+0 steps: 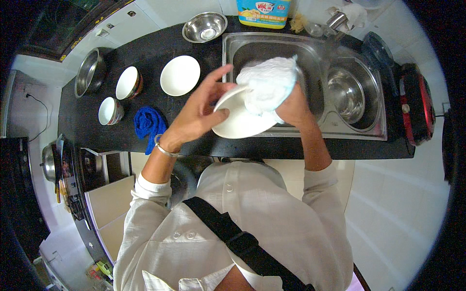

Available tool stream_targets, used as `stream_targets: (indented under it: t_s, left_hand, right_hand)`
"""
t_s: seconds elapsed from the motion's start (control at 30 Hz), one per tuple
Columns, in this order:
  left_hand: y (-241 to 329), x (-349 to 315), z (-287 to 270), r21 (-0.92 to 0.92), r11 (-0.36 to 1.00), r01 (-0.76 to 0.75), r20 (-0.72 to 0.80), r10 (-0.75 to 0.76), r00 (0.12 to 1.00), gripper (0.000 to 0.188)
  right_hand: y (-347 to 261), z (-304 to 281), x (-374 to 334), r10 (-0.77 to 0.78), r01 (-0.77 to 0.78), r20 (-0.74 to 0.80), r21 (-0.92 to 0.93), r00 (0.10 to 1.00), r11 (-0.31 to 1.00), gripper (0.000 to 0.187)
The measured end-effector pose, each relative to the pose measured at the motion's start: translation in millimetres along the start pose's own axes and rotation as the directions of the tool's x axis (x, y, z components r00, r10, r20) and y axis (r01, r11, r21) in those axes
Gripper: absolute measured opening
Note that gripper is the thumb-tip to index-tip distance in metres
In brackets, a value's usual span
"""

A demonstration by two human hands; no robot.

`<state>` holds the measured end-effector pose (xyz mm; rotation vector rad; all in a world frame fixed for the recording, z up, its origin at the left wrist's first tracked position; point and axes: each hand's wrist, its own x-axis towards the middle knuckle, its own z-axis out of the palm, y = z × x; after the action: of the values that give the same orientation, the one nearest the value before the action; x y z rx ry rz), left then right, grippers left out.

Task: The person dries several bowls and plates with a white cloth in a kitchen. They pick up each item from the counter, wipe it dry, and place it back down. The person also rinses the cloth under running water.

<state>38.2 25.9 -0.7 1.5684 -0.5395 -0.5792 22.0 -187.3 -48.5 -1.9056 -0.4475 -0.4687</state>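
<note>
Bowl [239, 122], white and tilted, above the near-left corner of the steel sink [335, 129], directly between the left hand [200, 109], clasping its left rim, and the right hand [293, 109], gripping a bunched white cloth [267, 80] against its far right inside.

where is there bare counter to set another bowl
The black counter is barest between the steel basin, patterned bowls, white bowl and back steel bowl. A smaller patch lies in front of those bowls, left of the blue cloth. Crowded: around the sink's left basin, where the left hand and right hand are, and behind it, near the yellow container.
</note>
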Motion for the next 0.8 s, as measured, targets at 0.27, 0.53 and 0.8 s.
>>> stream_targets:
  t_s: [0.27, 0.53, 0.8]
  left_hand:
    - [-25, 0, 14, -0.038, 0.999, -0.015, -0.393, -0.001, 0.92, 0.071]
    - [-48, 20, 30, -0.258, 0.899, -0.355, -0.765, 0.034, 0.643, 0.059]
    - [-47, -2, 20, -0.787, 0.604, -0.128, -0.461, -0.438, 0.772, 0.031]
  right_hand:
    - [4, 13, 3, 0.091, -0.094, 0.051, 0.053, 0.995, 0.994, 0.03]
    - [7, 106, -23, 0.655, -0.131, -0.347, 0.814, 0.672, 0.566, 0.045]
    - [-6, 87, -32, 0.59, 0.091, -0.069, 0.996, 0.805, -0.008, 0.051]
